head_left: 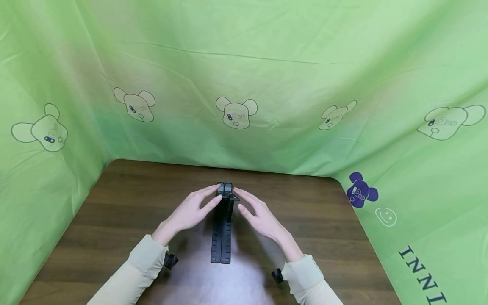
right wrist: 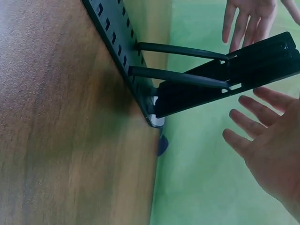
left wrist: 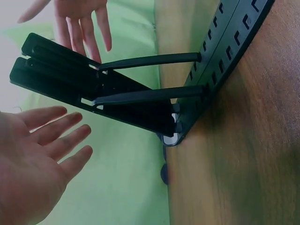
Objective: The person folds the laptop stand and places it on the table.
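Observation:
A black folding laptop stand (head_left: 216, 245) stands on the wooden table, its slotted base pointing toward me. Its upper panel (left wrist: 61, 75) is raised at an angle, with two thin support arms (right wrist: 183, 77) running between panel and slotted base. On the left side, my left hand (head_left: 190, 209) has its fingers extended, tips close to the panel's raised end. The right hand (head_left: 263, 216) mirrors it on the other side, fingers spread and reaching near the panel's edge. Both palms face the stand, and neither hand grips it.
The wooden table (head_left: 126, 203) carries the stand near its middle. Green cloth (head_left: 236, 63) printed with bear-like heads hangs behind the table and along both sides. Small black wrist devices (head_left: 170, 260) sit at the sleeve cuffs.

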`<state>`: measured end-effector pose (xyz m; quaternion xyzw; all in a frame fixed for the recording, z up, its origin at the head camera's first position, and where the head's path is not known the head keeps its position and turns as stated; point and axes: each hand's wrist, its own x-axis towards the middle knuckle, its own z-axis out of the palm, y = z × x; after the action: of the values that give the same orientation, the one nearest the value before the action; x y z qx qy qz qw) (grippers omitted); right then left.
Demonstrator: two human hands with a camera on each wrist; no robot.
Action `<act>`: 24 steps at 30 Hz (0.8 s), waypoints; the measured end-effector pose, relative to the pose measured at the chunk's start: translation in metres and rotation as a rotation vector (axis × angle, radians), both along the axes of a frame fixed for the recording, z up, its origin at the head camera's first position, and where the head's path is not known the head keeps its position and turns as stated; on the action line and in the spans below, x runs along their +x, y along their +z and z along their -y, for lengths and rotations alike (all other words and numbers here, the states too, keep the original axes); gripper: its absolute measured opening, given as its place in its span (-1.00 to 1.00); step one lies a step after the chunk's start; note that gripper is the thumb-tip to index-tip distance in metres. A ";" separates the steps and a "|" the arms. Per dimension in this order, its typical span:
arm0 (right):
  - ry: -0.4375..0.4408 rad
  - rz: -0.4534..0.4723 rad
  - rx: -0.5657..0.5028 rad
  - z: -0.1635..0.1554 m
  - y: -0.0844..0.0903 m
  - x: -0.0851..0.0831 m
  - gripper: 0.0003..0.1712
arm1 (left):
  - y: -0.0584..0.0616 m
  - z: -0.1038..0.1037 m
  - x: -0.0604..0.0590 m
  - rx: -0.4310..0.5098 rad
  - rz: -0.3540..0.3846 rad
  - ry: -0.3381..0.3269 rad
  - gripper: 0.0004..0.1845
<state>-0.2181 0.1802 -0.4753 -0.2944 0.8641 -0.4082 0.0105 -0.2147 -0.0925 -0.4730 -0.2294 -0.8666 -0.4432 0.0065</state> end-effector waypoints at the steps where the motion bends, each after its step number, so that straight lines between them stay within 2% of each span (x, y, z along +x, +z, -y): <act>1: -0.003 0.002 0.003 0.001 0.000 0.000 -0.38 | 0.000 -0.001 0.000 -0.001 0.009 0.000 -0.36; 12: -0.040 0.024 0.024 0.008 -0.002 -0.004 -0.49 | -0.006 -0.007 -0.001 0.001 0.057 0.018 -0.39; 24: -0.048 0.011 0.014 0.011 -0.003 -0.007 -0.51 | -0.003 -0.005 -0.005 -0.003 0.121 0.011 -0.37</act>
<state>-0.2252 0.1697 -0.4781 -0.2712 0.8736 -0.4040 0.0074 -0.2197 -0.0871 -0.4758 -0.1975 -0.8673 -0.4549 -0.0437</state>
